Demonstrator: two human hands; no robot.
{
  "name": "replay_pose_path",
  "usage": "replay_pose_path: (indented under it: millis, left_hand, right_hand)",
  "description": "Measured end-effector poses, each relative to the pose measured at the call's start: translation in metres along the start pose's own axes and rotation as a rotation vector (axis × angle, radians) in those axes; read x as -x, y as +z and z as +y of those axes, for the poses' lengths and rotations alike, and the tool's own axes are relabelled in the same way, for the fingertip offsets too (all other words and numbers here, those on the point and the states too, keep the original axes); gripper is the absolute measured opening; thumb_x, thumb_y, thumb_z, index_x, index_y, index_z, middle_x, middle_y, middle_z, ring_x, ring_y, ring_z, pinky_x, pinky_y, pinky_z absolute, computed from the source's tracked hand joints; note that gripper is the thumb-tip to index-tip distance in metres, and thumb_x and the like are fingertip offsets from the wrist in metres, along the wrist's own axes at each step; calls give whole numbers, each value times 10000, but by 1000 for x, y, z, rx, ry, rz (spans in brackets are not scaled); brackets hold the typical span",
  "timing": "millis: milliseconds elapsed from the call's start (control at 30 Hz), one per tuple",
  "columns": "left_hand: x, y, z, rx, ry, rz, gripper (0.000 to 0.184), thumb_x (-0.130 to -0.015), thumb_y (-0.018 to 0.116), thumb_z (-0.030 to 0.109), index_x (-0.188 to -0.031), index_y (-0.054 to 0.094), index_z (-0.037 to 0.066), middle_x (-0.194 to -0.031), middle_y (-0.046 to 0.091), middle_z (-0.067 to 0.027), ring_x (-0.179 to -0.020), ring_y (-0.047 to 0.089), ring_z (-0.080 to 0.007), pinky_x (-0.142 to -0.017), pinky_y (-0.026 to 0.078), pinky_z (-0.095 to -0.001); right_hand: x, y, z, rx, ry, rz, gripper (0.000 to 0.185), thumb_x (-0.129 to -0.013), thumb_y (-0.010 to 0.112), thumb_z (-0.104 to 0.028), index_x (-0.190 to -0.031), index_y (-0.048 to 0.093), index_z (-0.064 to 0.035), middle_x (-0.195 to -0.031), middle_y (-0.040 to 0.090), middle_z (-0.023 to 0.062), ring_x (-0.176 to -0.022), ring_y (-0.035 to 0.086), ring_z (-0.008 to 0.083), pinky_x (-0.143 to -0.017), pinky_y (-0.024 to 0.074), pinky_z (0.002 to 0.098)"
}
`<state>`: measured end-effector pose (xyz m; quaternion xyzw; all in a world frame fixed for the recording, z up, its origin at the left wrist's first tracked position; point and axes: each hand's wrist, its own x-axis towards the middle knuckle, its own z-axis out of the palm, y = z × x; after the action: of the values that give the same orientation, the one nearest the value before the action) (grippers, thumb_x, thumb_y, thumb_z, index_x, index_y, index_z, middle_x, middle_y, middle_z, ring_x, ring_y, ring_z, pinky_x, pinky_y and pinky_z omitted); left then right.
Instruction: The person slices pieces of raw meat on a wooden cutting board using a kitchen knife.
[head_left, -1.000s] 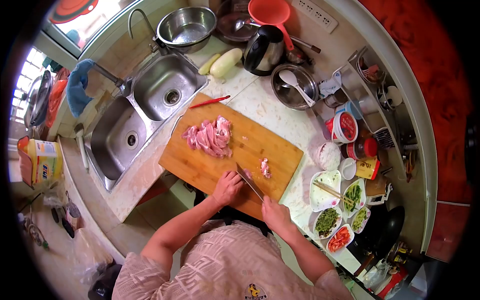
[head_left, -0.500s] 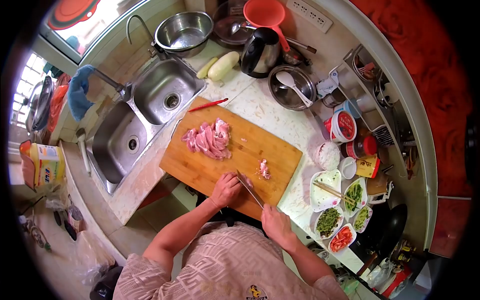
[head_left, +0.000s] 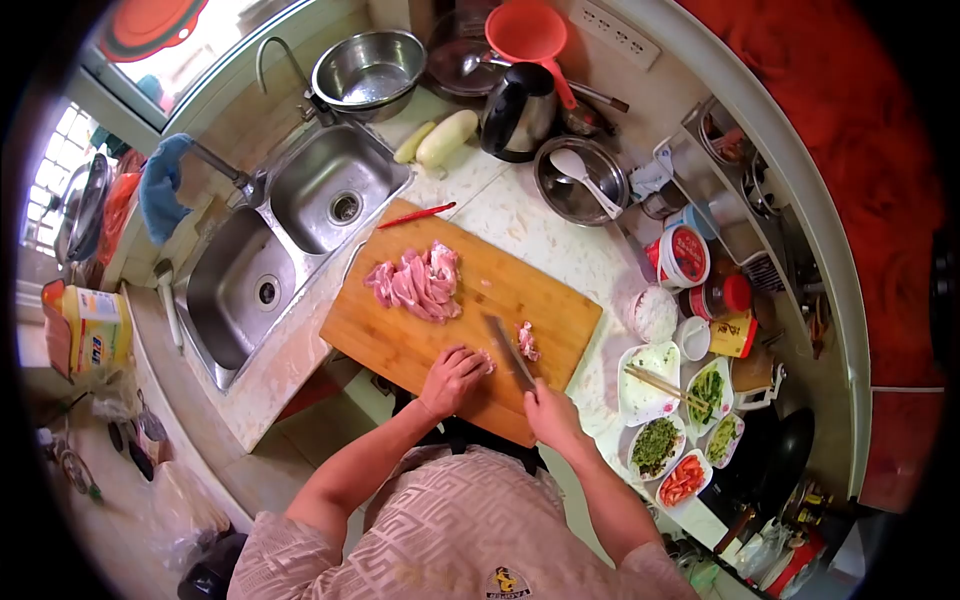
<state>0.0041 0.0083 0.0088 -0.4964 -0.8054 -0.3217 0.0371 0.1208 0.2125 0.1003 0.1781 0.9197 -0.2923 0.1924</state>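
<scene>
On a wooden cutting board (head_left: 400, 345), my left hand (head_left: 455, 380) rests with curled fingers over a small piece of raw meat (head_left: 487, 363), partly hidden under the fingertips. My right hand (head_left: 548, 412) grips a kitchen knife (head_left: 511, 355) by the handle. Its blade points away from me and stands a little right of that piece, apart from it. Just beyond the blade lie pale meat trimmings (head_left: 527, 341). Toward the upper left of the board is a pile of sliced pink meat (head_left: 418, 283). A red chili pepper (head_left: 417, 214) lies along the board's far edge.
A double steel sink (head_left: 240, 290) is at the left. Behind the board are peeled vegetables (head_left: 446, 138), a kettle (head_left: 518, 112) and a steel bowl (head_left: 582, 178). At the right, dishes of chopped greens (head_left: 656, 446) and red pepper (head_left: 684, 480) stand near a plate with chopsticks (head_left: 650, 375).
The knife has shifted right, away from my left fingers, and its blade now tilts so that more of its side shows. My left hand has stayed nearly in place, its fingers slightly farther right.
</scene>
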Motion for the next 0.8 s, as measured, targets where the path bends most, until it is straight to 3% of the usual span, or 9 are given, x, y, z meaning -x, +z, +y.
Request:
replay_pose_path:
  millis: [33,233,433,567,667,800]
  left_hand:
    - [1,-1,-2,0,-18,-6,354,-812,659,119,-1157,730,82,-1234,688,-57,-1162,633,-251,-1065,445,-446]
    - [6,-6,4,-29,-22,115,351,-798,679,135,-1142,732,91,-1170,674,-44,-1099,624,-219,-999,456,-405]
    - [6,-8,-1,-68,21,-13,263,-819,630,170,-1055,722,98,-1138,663,-36,-1125,603,-212,-1012,430,-410]
    - [10,1,-2,-59,-12,-52,330,-832,606,186,-1130,725,107,-1198,669,-21,-1153,604,-217,-1039,418,-418]
    - [2,-5,0,-73,7,-22,363,-830,628,177,-1175,727,126,-1232,684,-4,-1168,610,-220,-1043,416,-420]
    - [8,-5,-1,-71,19,-33,384,-826,652,173,-1200,733,145,-1243,687,-2,-1162,610,-216,-1041,422,-427]
  right_hand:
    - [3,-1,3,8,22,65,224,-1021,500,-227,-1028,517,-4,-879,693,275,-791,670,501,-715,507,615]
    - [35,-8,-16,141,-81,-19,200,-1012,511,-219,-1005,515,-20,-866,682,249,-737,672,480,-657,531,591]
    - [56,-4,0,151,-130,-68,171,-1000,517,-200,-1009,518,-29,-864,676,211,-687,663,473,-623,535,583]
    - [27,7,-9,108,-165,-63,183,-992,525,-208,-1021,522,-27,-850,685,219,-710,675,467,-651,542,574]
    - [3,16,-18,99,-155,-66,206,-999,523,-227,-1019,531,-22,-832,692,240,-757,681,473,-695,536,584]
    - [3,-1,6,-59,25,11,245,-1018,513,-249,-1009,542,-5,-845,693,263,-805,667,498,-716,513,606]
